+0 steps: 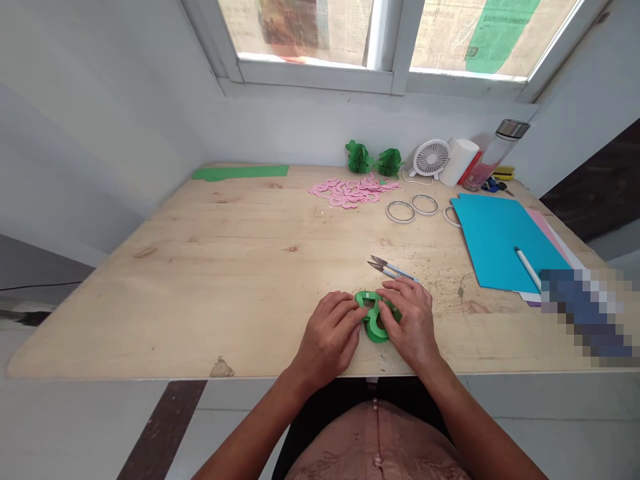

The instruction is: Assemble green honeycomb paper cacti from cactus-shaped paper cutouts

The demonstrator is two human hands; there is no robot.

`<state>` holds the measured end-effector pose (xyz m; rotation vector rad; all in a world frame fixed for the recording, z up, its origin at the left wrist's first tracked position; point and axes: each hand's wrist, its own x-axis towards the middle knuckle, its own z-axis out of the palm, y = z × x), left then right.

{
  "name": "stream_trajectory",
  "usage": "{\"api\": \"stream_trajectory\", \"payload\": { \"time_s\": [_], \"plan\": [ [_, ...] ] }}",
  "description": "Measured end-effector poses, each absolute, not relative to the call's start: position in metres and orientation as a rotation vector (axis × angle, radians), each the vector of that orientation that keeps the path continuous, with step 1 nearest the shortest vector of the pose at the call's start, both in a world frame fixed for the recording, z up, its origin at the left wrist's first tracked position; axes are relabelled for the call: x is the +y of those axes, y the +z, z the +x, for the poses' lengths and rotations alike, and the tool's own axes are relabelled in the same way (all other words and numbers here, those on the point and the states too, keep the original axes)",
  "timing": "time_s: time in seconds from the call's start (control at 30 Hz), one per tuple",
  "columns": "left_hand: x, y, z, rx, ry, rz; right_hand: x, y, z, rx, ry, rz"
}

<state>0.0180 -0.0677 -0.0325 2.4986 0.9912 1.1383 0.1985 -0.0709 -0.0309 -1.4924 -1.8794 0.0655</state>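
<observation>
A green paper cutout (376, 328) with open loops lies at the front of the wooden table, between both hands. My left hand (332, 331) grips its left side, fingers bent and pressed together. On the other side, my right hand (411, 321) has its thumb and fingers closed on the cutout's right edge. A small whitish patch shows on the cutout's upper strip. Just beyond my right hand lie small thread snips (393, 268), blades pointing left, their handle end partly hidden by the fingers.
Pink paper cutouts (350, 192) lie near the wall, below two green folded paper pieces (359, 159). Tape rolls (401, 212), a white fan (431, 158) and a bottle (493, 157) stand or lie right of them. Blue sheets (510, 240) bear a pen (528, 268). A green strip (240, 173) lies back left.
</observation>
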Motion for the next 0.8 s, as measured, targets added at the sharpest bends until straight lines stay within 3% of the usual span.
{"api": "stream_trajectory", "payload": {
  "time_s": [0.27,0.53,0.8],
  "plan": [
    [-0.055,-0.02,0.026,1.268,1.048,2.14,-0.07,-0.028,0.196,-1.829,0.193,-1.491],
    [-0.042,-0.012,0.041,1.439,0.74,2.197,-0.057,-0.031,0.197,-1.886,0.381,-1.583],
    [-0.044,-0.013,0.047,1.594,0.706,2.206,-0.061,-0.032,0.194,-1.845,0.458,-1.575]
  ]
}}
